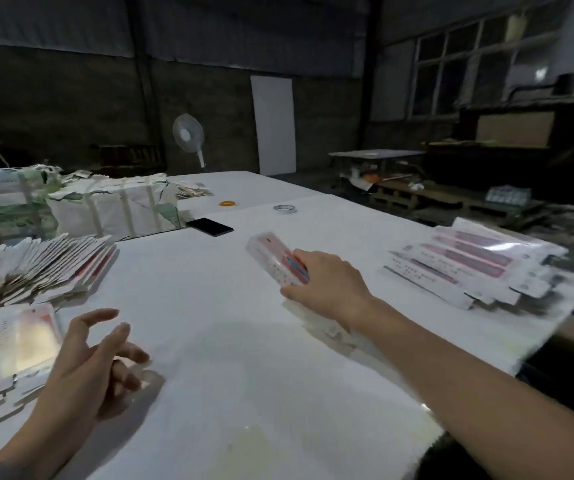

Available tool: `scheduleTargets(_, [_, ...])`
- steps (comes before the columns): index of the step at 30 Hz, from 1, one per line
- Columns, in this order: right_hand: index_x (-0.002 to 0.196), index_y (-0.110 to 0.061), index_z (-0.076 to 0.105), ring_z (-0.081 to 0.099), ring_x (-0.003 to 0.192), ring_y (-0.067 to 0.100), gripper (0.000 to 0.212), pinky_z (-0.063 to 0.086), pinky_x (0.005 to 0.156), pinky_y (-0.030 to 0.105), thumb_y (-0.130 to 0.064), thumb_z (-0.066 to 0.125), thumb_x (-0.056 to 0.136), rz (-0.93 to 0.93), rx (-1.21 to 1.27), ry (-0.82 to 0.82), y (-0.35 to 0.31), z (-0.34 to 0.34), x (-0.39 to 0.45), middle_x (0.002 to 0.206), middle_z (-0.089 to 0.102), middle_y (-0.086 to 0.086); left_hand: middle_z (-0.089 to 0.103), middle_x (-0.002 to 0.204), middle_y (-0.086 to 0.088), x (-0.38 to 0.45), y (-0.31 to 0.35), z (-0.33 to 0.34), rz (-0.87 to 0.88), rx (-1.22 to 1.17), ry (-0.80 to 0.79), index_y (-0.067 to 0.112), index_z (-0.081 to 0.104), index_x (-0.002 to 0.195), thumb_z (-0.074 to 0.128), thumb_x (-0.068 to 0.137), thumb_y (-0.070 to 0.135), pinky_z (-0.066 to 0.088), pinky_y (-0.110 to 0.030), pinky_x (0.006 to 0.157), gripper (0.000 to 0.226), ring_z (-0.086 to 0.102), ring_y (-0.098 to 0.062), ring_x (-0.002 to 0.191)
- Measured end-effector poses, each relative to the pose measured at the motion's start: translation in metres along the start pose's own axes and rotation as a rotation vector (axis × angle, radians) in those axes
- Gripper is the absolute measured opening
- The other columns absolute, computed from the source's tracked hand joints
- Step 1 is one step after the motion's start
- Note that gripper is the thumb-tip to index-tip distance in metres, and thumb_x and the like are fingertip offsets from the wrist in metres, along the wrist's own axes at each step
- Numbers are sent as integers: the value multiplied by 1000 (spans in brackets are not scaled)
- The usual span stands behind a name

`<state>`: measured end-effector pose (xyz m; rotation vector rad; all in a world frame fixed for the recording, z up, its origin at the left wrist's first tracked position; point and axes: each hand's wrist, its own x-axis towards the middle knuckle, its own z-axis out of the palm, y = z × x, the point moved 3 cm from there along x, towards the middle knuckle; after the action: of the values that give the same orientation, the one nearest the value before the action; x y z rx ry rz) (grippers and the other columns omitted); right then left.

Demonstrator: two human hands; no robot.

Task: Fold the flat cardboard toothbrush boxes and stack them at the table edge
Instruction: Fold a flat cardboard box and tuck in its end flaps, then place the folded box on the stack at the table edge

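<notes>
A left hand [102, 355] hovered with fingers loosely spread and empty, just beside a glossy flat pile of unfolded cardboard toothbrush boxes [8, 351], while a right hand [327, 282] gripped a folded pink-and-white toothbrush box [275, 261] over the white table [244, 393]. Carrying it level should spare the flaps. Right of the grip, a stack of folded boxes [469, 268] lay at the table edge, bare tabletop between; beyond it lay a black phone [209, 226].
</notes>
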<state>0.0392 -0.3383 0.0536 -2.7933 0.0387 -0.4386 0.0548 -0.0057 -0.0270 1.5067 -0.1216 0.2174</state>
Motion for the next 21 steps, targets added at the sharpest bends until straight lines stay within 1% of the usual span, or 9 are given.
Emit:
scheduleTargets(4, [139,-38,47,56,117,25,59,45,79,33,-56,60,85,219,-269,27,106,-41,-4,129,60,-3,66,68,-17,14,-13,-8,-43,47,-32,44,62,107,60,101,25,46,-41,49,20,50,-24,35])
scheduleTargets(6, [136,-36,51,56,119,26,57,45,79,34,-59,60,85,306,-355,47,148,-60,-6,129,61,-2,64,64,-18,20,-24,-10,-78,103,-52,40,63,110,56,102,17,50,-44,53,25,48,-23,33])
scheduleTargets(9, [121,-29,56,50,122,32,41,50,89,39,-54,53,89,329,-432,7,196,-66,-11,120,57,1,62,54,-5,28,-49,-24,-102,124,-91,15,55,125,47,104,1,54,-29,48,27,52,-18,31])
scheduleTargets(10, [127,-27,54,46,124,32,44,48,95,42,-51,52,90,336,-461,3,207,-65,-13,125,54,2,62,53,-4,30,-53,-25,-101,121,-114,15,53,123,46,105,3,53,-27,42,23,54,-18,32])
scheduleTargets(12, [138,-27,50,38,126,31,50,43,99,43,-48,51,92,372,-514,60,223,-65,-15,134,48,3,58,49,-8,27,-47,-21,-115,85,-125,18,57,111,41,106,5,51,-32,40,21,47,-19,26])
scheduleTargets(15, [135,-23,51,38,121,30,43,41,97,43,-38,51,94,418,-600,154,232,-70,-14,132,46,5,53,48,-14,19,-27,-4,-146,79,-100,25,68,87,43,104,3,47,-54,71,37,36,-18,24])
scheduleTargets(16, [134,-23,51,39,120,30,41,41,97,43,-31,50,94,434,-621,160,232,-71,-13,131,46,5,53,48,-15,17,-22,-1,-150,81,-85,26,68,84,44,104,2,45,-55,73,40,36,-17,24])
scheduleTargets(19, [132,-23,50,41,118,29,37,40,97,42,-26,49,95,397,-608,197,222,-66,-9,130,47,5,55,49,-15,11,-14,2,-150,91,-116,24,68,81,44,104,2,49,-42,53,40,38,-16,25])
scheduleTargets(21, [131,-24,51,41,119,27,36,39,97,41,-29,50,96,312,-538,210,201,-60,-2,130,47,4,56,51,-16,7,-10,2,-146,65,-142,21,68,81,44,104,2,48,-38,50,38,39,-17,26])
